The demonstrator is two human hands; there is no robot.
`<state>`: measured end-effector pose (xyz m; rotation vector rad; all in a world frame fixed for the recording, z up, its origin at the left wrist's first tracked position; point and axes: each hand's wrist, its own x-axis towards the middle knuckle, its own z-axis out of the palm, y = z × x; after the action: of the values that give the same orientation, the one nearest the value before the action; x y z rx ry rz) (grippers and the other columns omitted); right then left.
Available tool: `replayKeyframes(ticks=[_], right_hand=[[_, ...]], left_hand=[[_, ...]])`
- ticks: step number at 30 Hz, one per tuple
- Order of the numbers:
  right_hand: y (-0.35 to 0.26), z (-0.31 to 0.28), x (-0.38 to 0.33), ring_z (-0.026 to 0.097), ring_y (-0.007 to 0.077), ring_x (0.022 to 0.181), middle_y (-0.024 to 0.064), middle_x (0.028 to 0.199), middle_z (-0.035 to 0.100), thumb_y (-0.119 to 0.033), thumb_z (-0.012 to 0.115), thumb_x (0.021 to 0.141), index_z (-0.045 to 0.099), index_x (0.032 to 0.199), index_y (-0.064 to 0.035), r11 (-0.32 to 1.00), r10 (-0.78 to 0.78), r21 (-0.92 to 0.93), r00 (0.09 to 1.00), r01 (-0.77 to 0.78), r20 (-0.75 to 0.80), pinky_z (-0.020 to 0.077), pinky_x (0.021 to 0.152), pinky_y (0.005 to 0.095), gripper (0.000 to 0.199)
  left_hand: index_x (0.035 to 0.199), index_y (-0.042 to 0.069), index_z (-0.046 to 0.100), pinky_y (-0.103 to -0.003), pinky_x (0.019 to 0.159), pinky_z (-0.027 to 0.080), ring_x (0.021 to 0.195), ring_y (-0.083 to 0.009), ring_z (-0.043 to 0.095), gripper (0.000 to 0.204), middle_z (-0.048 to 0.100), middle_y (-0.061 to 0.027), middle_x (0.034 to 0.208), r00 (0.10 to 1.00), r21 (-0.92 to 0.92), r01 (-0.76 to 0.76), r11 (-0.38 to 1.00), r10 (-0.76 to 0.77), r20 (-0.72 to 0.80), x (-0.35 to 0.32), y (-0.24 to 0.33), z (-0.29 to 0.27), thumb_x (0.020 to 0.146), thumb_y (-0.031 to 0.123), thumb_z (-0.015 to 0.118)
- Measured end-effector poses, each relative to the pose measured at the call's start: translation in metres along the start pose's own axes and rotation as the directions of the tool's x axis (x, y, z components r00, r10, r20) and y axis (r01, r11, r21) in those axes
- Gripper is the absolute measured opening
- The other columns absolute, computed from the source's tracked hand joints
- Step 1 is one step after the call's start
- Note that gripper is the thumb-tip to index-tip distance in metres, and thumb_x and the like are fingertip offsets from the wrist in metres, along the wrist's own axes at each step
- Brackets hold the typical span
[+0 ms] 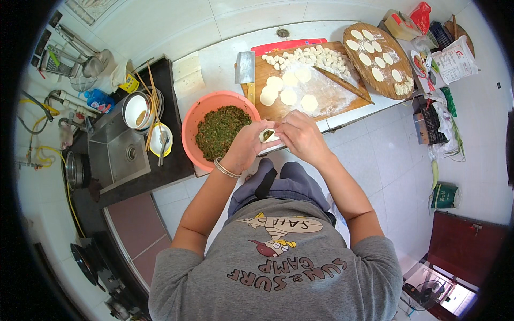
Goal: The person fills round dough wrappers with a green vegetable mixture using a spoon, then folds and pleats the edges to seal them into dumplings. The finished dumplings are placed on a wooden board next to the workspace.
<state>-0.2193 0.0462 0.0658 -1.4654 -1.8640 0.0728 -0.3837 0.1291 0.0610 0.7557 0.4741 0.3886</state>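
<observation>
While both hands meet, dumpling wrapper (267,135) with green filling pinched between left hand (247,144) fingers and right hand (301,135) fingers.

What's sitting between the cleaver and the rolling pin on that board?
Head view: small dough lumps and flat round wrappers lie on the floured board between cleaver and rolling pin.

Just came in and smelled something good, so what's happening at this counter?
A person is folding a dumpling between the left hand and right hand, green filling showing inside the wrapper. Beside the left hand sits a pink bowl of chopped green filling. On the cutting board lie round wrappers, small dough pieces, a rolling pin and a cleaver. A round board holds more wrappers and finished dumplings.
</observation>
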Motion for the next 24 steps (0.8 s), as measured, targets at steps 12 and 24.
replayKeyframes(ticks=[12,24], right_hand=[[0.013,0.003,-0.024,0.059,0.0081,0.08,0.0012,0.084,0.063,-0.005,0.075,0.075,0.059,0.087,-0.0037,0.488,0.594,0.727,0.794,-0.484,0.13,0.0486,0.071,0.0239,0.021],[0.003,0.004,-0.026,0.058,0.0072,0.069,0.0008,0.079,0.063,-0.003,0.076,0.073,0.059,0.091,-0.0033,0.668,0.621,0.556,0.782,-0.495,-0.049,0.048,0.062,0.0226,0.024]], left_hand=[[0.119,-0.011,0.048,-0.042,0.1,0.045,0.117,-0.0306,0.051,0.042,0.053,-0.022,0.121,0.999,-0.226,-0.033,0.974,0.038,0.015,0.003,0.007,-0.002,0.098,0.021,0.03],[0.119,-0.011,0.049,-0.042,0.103,0.043,0.116,-0.0273,0.052,0.04,0.054,-0.0189,0.12,0.996,-0.002,-0.081,0.997,0.081,0.044,0.007,0.001,0.006,0.097,0.019,0.034]])
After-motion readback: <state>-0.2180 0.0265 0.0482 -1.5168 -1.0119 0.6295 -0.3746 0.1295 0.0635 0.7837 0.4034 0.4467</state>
